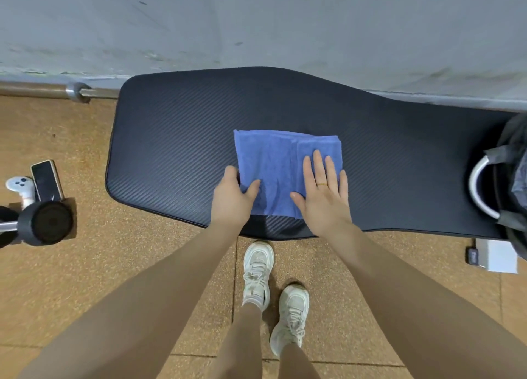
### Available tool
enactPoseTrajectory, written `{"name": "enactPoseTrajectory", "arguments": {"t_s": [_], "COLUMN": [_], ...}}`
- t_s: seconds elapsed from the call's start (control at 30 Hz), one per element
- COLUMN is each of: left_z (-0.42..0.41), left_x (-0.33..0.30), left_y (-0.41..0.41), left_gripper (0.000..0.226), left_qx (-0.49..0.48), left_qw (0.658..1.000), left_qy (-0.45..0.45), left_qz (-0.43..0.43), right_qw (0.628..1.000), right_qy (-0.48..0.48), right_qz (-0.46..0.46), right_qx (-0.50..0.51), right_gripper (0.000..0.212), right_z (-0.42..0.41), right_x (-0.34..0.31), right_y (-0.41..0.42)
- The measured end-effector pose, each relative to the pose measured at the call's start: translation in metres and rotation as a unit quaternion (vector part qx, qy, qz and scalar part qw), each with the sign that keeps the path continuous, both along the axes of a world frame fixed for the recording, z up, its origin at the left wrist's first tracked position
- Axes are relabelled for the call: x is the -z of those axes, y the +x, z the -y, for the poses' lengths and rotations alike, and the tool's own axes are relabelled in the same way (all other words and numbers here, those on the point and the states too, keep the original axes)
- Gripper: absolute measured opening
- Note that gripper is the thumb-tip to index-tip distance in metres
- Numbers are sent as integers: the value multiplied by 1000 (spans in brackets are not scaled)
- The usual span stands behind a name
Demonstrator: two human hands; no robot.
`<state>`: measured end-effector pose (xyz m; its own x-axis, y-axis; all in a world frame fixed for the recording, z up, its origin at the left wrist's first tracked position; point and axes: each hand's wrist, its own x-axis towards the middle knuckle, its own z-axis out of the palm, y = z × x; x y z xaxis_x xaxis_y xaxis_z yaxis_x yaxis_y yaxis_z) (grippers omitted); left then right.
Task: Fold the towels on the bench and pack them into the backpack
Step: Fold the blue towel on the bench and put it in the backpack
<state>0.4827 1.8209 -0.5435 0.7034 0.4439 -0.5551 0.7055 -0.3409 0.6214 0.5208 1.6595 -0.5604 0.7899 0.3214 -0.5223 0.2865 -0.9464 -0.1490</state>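
While both arms reach forward and down from the bottom of the head view, the blue towel (281, 173) lies folded in a rough square on the near middle of the black bench (176, 139). At the towel's 8 o'clock corner the left hand (232, 199) pinches the cloth, thumb on top and the fingers curled under the edge. At its 4 o'clock side the right hand (323, 196) lies flat on the towel, fingers straight and slightly spread, palm pressing down; a thin ring shows on one finger. At the bench's 3 o'clock end sits the dark backpack (513, 162), partly cut off by the frame edge. On the floor at 9 o'clock lie a phone (47, 180), a white controller (20, 186) and a dumbbell (45, 221). Two white sneakers (258, 273) stand at 6 o'clock.
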Motion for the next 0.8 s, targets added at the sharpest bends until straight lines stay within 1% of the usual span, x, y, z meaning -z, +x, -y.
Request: {"name": "enactPoseTrajectory", "arguments": {"t_s": [0.07,0.13,0.17,0.2,0.23,0.27,0.33,0.37,0.4,0.43,0.47,0.5,0.53,0.57,0.6,0.63,0.7,0.73,0.8], "left_z": [2,7,11,16,23,31,50,60,70,79,87,93,98,100,101,101,93,87,72], "left_x": [-9,-14,-17,-19,-22,-26,-31,-32,-32,-31,-28,-25,-23,-21,-18,-15,-11,-9,2], "left_y": [-6,-6,-3,1,5,10,19,24,28,31,33,35,36,36,35,34,30,28,24], "left_gripper": [22,28,32,35,36,35,33,34,36,38,38,37,35,33,31,30,41,45,41], "left_qx": [60,111,127,141,155,169,196,207,216,228,243,258,269,276,279,284,325,371,447], "left_qw": [997,991,988,986,983,981,976,974,973,971,968,965,963,961,960,958,943,921,857], "left_qy": [-21,-29,-29,-27,-26,-24,-17,-13,-8,-3,2,5,6,7,8,9,37,81,207], "left_qz": [38,71,83,89,90,90,90,87,78,67,54,44,36,32,34,39,63,85,151], "right_qw": [999,995,987,970,947,929,923,919,907,887,852,806,765,739,734,756,834,859,882], "right_qy": [3,56,112,183,254,297,297,290,291,305,335,369,393,408,413,403,345,322,309], "right_qz": [-18,-46,-58,-63,-57,-35,26,42,31,-11,-77,-144,-181,-188,-177,-155,-113,-98,-85], "right_qx": [31,71,104,146,187,216,242,264,303,347,394,440,477,502,509,492,416,386,345], "right_gripper": [67,62,57,50,43,36,28,25,23,22,22,24,25,26,27,31,44,47,48], "right_z": [-10,-16,-14,-9,0,9,29,37,41,44,45,44,44,44,44,45,46,46,46], "right_x": [4,4,0,-5,-10,-13,-19,-21,-21,-22,-22,-23,-25,-25,-24,-23,-23,-21,-17], "right_y": [1,7,10,14,16,16,15,14,15,16,18,19,19,19,19,20,21,21,21]}}
